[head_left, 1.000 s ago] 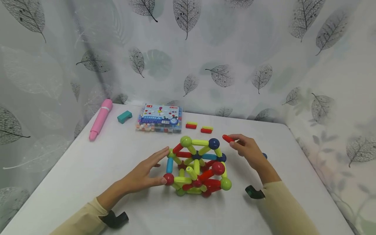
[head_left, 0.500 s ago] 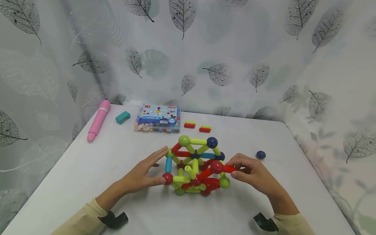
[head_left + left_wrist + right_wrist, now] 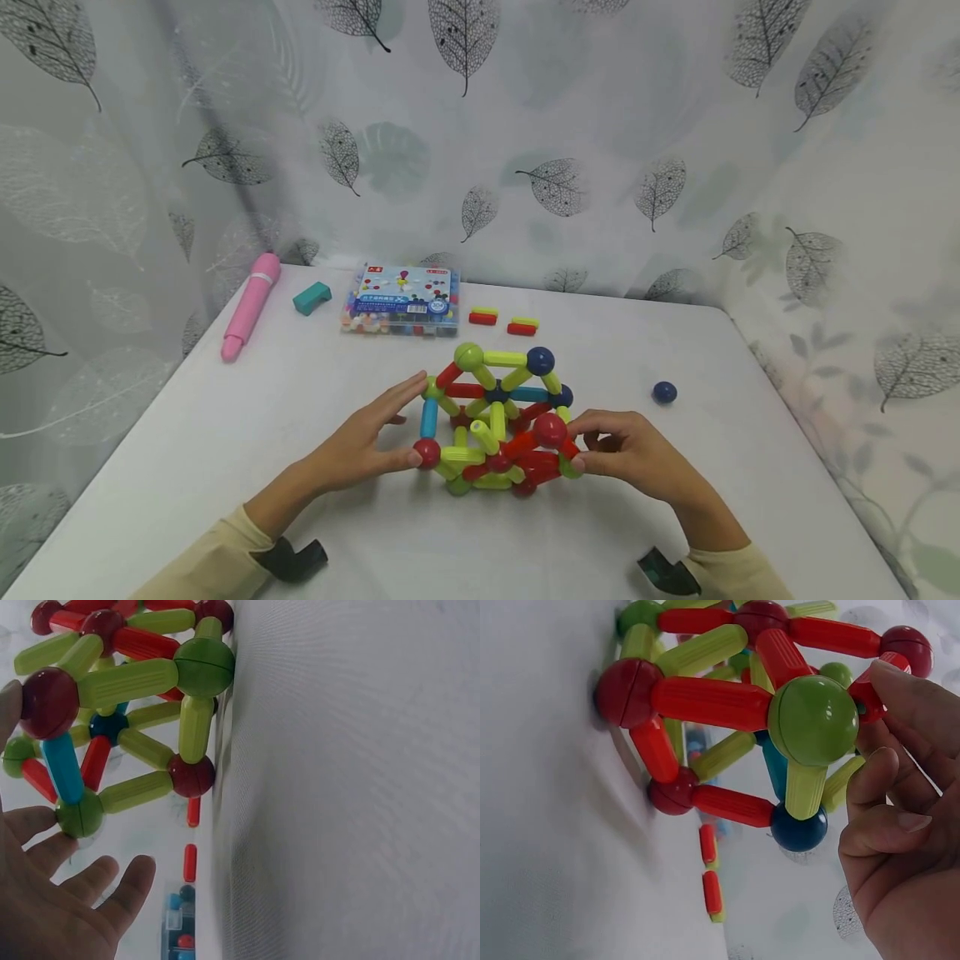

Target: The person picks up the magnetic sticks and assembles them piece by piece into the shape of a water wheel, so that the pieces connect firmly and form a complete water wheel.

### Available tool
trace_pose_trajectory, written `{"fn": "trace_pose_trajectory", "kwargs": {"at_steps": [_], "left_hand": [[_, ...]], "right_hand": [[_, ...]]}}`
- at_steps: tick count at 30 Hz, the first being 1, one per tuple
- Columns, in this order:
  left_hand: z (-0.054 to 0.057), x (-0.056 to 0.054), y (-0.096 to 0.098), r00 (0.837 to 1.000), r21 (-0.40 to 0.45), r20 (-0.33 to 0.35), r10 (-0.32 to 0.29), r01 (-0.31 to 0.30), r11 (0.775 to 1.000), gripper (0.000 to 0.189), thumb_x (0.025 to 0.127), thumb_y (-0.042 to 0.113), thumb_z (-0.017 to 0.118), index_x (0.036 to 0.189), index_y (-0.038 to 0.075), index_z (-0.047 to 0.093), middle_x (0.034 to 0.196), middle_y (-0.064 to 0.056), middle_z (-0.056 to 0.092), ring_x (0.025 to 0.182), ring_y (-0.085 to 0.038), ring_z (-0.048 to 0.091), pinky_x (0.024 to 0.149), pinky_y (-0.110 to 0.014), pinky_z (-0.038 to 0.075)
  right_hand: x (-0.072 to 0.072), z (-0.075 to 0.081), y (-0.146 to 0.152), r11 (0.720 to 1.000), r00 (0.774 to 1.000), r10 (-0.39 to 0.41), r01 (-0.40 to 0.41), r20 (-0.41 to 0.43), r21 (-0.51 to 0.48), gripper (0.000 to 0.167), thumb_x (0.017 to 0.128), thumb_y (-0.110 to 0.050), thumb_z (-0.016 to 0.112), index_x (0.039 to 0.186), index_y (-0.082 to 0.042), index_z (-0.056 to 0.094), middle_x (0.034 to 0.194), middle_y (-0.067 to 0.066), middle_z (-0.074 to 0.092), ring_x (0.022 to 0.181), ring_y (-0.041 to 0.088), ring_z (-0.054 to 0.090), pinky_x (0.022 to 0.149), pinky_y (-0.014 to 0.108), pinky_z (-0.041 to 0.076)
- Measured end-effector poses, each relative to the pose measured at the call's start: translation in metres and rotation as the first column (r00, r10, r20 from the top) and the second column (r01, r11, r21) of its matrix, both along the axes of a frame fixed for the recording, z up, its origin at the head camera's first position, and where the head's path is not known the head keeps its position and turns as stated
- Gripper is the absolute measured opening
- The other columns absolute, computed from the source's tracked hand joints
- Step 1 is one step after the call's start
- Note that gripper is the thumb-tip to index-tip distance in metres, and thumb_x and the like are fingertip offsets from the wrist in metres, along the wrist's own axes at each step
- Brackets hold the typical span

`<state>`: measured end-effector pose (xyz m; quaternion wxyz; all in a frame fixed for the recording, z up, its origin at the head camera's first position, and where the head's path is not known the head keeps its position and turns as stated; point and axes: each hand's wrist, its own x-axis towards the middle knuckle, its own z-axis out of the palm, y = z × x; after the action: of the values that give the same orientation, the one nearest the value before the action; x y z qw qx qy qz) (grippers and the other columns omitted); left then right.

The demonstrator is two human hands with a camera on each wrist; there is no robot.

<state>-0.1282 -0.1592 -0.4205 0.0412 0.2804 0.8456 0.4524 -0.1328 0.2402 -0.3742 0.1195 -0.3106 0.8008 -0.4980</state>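
A building-toy frame of coloured rods and balls [image 3: 497,423] stands on the white table. My left hand [image 3: 367,437] rests against its left side: the thumb touches a red ball [image 3: 49,703], and the fingers touch a green ball [image 3: 79,813] at the other end of a blue rod [image 3: 63,769]. The remaining fingers are spread. At the right side my right hand [image 3: 637,450] pinches a red rod [image 3: 570,448] between thumb and fingers. Its upper end meets a red ball [image 3: 551,430]; the lower end is close to a green ball [image 3: 814,720], contact unclear.
A loose dark blue ball [image 3: 664,392] lies to the right. Behind the frame are two pairs of red and yellow rods [image 3: 483,317] and a clear box of small parts [image 3: 401,301]. A teal block [image 3: 312,297] and a pink pen-shaped object [image 3: 251,307] lie at the back left.
My right hand has brought the red rod from the right to the frame's red ball, then swung its free end downward toward the green ball. My left hand has stayed put.
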Motion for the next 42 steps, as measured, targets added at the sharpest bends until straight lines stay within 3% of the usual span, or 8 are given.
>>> {"fn": "trace_pose_trajectory", "kwargs": {"at_steps": [12,19,23,27,31,34,37,42], "left_hand": [[0.001,-0.001,-0.002,1.000,0.009,0.010,-0.005,0.005,1.000,0.086,0.090,0.039,0.074,0.162,0.027,0.030,0.169,0.002,0.025,0.150,-0.030,0.034,0.098,-0.051,0.055],[0.000,0.000,-0.002,1.000,0.010,0.015,-0.003,0.003,1.000,0.086,0.090,0.039,0.074,0.162,0.027,0.029,0.169,0.002,0.025,0.151,-0.029,0.034,0.098,-0.051,0.055],[0.001,-0.001,-0.002,1.000,0.019,0.011,-0.011,0.010,1.000,0.086,0.090,0.039,0.073,0.162,0.026,0.029,0.169,0.002,0.025,0.151,-0.029,0.034,0.098,-0.051,0.055],[0.001,-0.001,-0.002,1.000,0.020,0.009,-0.011,0.011,1.000,0.085,0.090,0.038,0.073,0.162,0.026,0.029,0.169,0.003,0.024,0.151,-0.029,0.034,0.098,-0.052,0.055],[0.001,-0.001,-0.002,1.000,0.021,0.013,-0.006,0.006,1.000,0.085,0.090,0.038,0.074,0.162,0.027,0.030,0.169,0.003,0.025,0.151,-0.029,0.034,0.098,-0.052,0.055],[-0.001,0.000,-0.002,1.000,0.026,0.016,-0.008,0.007,1.000,0.085,0.090,0.038,0.074,0.162,0.027,0.030,0.169,0.003,0.025,0.151,-0.029,0.034,0.098,-0.051,0.055],[-0.002,0.000,-0.002,1.000,0.031,0.021,-0.014,0.013,0.999,0.085,0.090,0.038,0.074,0.162,0.028,0.030,0.169,0.003,0.025,0.151,-0.029,0.034,0.098,-0.051,0.055],[-0.003,0.001,-0.003,1.000,0.034,0.027,-0.009,0.008,0.999,0.085,0.090,0.039,0.074,0.162,0.030,0.030,0.169,0.004,0.025,0.151,-0.027,0.034,0.099,-0.052,0.055]], "right_hand": [[0.000,0.000,-0.006,0.997,0.999,-0.039,0.037,0.029,0.065,0.030,0.091,-0.014,0.078,0.120,-0.016,0.074,0.097,-0.003,0.071,0.080,0.017,0.058,0.063,0.026,0.055],[-0.005,0.001,-0.005,0.999,1.000,0.011,-0.012,0.019,0.051,0.032,0.090,-0.011,0.078,0.120,-0.019,0.074,0.093,-0.004,0.068,0.076,0.015,0.056,0.060,0.026,0.052],[-0.016,0.005,0.004,1.000,1.000,0.012,-0.012,0.004,0.004,0.030,0.092,-0.006,0.074,0.120,-0.013,0.073,0.095,0.002,0.069,0.077,0.017,0.058,0.062,0.026,0.054],[-0.048,0.001,0.012,0.985,0.984,-0.173,0.174,0.049,-0.016,0.026,0.097,-0.014,0.069,0.123,-0.010,0.069,0.109,0.006,0.071,0.087,0.028,0.060,0.068,0.028,0.055],[-0.109,-0.015,0.006,0.929,0.922,-0.367,0.356,0.124,0.105,0.039,0.098,-0.035,0.069,0.130,-0.015,0.065,0.121,0.010,0.067,0.097,0.037,0.057,0.076,0.037,0.054],[-0.153,-0.029,-0.003,0.901,0.904,-0.408,0.375,0.129,0.217,0.045,0.098,-0.037,0.069,0.136,-0.013,0.062,0.130,0.012,0.064,0.110,0.035,0.057,0.092,0.049,0.053],[-0.184,-0.043,-0.015,0.886,0.912,-0.395,0.346,0.111,0.309,0.042,0.099,-0.029,0.069,0.137,-0.013,0.062,0.134,0.010,0.063,0.117,0.032,0.057,0.101,0.052,0.051],[-0.210,-0.054,-0.045,0.865,0.937,-0.346,0.297,0.053,0.406,0.037,0.096,-0.023,0.071,0.131,-0.014,0.067,0.132,0.010,0.062,0.119,0.032,0.056,0.103,0.051,0.051]]}}
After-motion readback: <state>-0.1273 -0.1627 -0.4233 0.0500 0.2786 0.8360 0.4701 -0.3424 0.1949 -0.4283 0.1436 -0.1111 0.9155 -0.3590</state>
